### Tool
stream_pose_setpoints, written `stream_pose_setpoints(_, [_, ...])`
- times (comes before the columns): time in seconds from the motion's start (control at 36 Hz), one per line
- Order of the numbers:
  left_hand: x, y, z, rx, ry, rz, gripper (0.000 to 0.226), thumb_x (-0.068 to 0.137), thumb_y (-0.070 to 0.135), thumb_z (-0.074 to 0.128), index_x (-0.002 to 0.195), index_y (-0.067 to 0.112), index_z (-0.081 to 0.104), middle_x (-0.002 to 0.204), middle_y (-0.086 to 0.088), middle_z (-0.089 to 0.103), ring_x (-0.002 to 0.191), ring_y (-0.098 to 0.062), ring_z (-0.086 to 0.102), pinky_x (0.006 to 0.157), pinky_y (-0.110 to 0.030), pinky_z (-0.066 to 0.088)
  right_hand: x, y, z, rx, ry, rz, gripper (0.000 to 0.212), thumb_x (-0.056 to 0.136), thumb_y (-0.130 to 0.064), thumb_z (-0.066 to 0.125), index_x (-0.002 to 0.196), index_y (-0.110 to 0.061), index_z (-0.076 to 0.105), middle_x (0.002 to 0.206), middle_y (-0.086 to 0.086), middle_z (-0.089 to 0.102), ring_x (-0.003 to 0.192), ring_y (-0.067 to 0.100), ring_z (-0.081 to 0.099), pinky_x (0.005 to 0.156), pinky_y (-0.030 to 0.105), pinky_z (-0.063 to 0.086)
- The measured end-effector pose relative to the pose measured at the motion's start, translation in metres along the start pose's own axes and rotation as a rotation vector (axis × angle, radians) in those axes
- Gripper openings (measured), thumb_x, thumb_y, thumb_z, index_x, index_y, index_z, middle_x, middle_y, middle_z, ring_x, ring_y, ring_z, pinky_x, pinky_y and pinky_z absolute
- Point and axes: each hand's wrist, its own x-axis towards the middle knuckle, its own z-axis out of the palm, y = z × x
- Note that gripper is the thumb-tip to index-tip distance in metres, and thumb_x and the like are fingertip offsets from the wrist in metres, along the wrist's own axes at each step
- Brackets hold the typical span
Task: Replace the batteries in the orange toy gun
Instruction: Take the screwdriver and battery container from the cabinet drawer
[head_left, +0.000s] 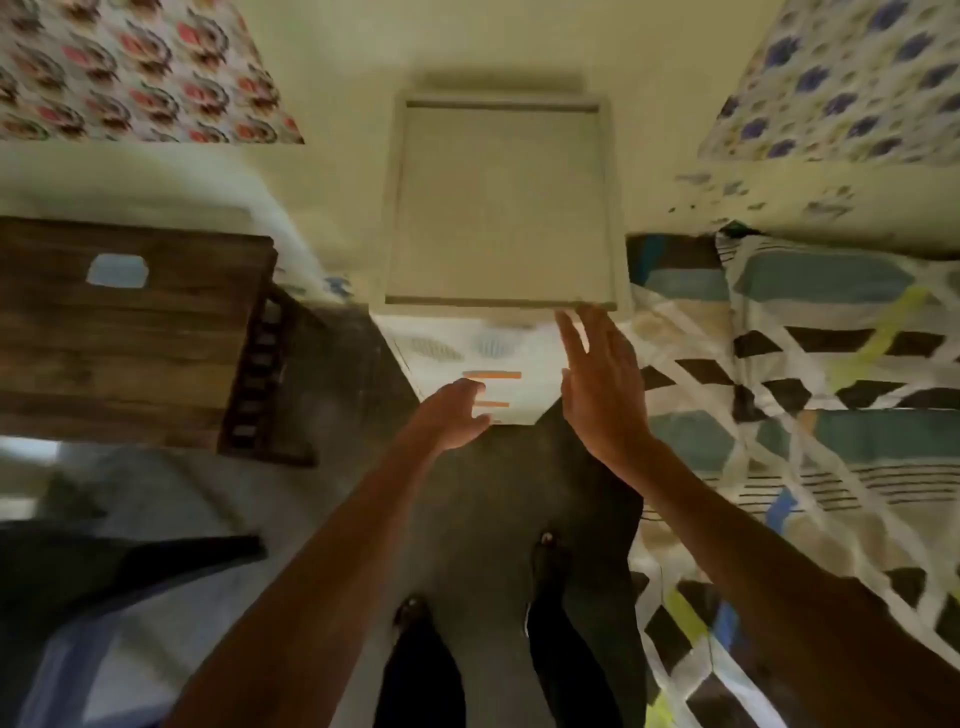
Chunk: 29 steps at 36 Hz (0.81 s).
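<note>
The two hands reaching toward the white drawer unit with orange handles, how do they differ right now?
The left hand is curled, fingers bent toward the orange handles of the white drawer unit; the right hand is flat with straight fingers. The left hand sits lower, over the drawer front, while the right hand's fingertips reach up to the edge of the unit's grey top. Both hands are bare and hold nothing.
</note>
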Motion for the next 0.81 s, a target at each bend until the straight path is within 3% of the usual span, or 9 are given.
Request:
stream_pose_setpoints(0.11, [0.025,0.001,0.024,0.030,-0.045,-0.068,0.062,0.092,0.029,0.058,0.148,0.011,0.034,0.151,-0.008,0.040,0.137,-0.025,0.041,0.109,-0.043,0.040,0.013,0.014,0.023,-0.074,-0.046,-0.081,0.075,0.088,-0.008,0.064,0.151,-0.013,0.026,0.156,0.013,0.028,0.146,0.029,0.024,0.117,0.048,0.026])
stream_pose_setpoints(0.25, [0.055,-0.004,0.048,0.150,0.081,-0.037,0.073,0.089,0.021,0.059,0.152,0.009,0.023,0.156,-0.011,0.032,0.141,-0.026,0.033,0.109,-0.040,0.038,0.025,0.023,0.036,-0.064,0.047,-0.116,0.071,0.085,-0.010,0.066,0.148,-0.013,0.033,0.149,0.011,0.039,0.141,0.028,0.032,0.118,0.046,0.024])
stream_pose_setpoints(0.44, [0.059,-0.005,0.062,0.311,0.170,-0.021,0.071,0.084,0.014,0.063,0.148,0.009,0.033,0.147,-0.012,0.043,0.136,-0.029,0.040,0.112,-0.039,0.033,0.024,0.024,0.042,0.002,0.044,-0.102,0.076,0.083,-0.007,0.067,0.150,-0.013,0.032,0.146,0.010,0.040,0.139,0.028,0.033,0.117,0.046,0.024])
stream_pose_setpoints(0.67, [0.005,0.017,0.062,0.377,0.046,-0.052,0.061,0.079,0.014,0.065,0.136,0.008,0.044,0.146,-0.013,0.041,0.129,-0.031,0.044,0.103,-0.040,0.039,0.027,0.021,0.023,0.103,-0.057,-0.066,0.078,0.077,-0.004,0.071,0.147,-0.013,0.037,0.143,0.009,0.044,0.136,0.027,0.034,0.115,0.045,0.031])
stream_pose_setpoints(0.81, [-0.061,0.036,0.068,0.335,0.133,-0.052,0.044,0.081,0.003,0.043,0.123,0.002,0.057,0.125,-0.016,0.059,0.112,-0.033,0.058,0.090,-0.040,0.049,0.036,0.019,-0.001,0.160,-0.194,-0.061,0.074,0.077,0.002,0.067,0.144,-0.012,0.041,0.142,0.009,0.046,0.135,0.029,0.037,0.113,0.045,0.035])
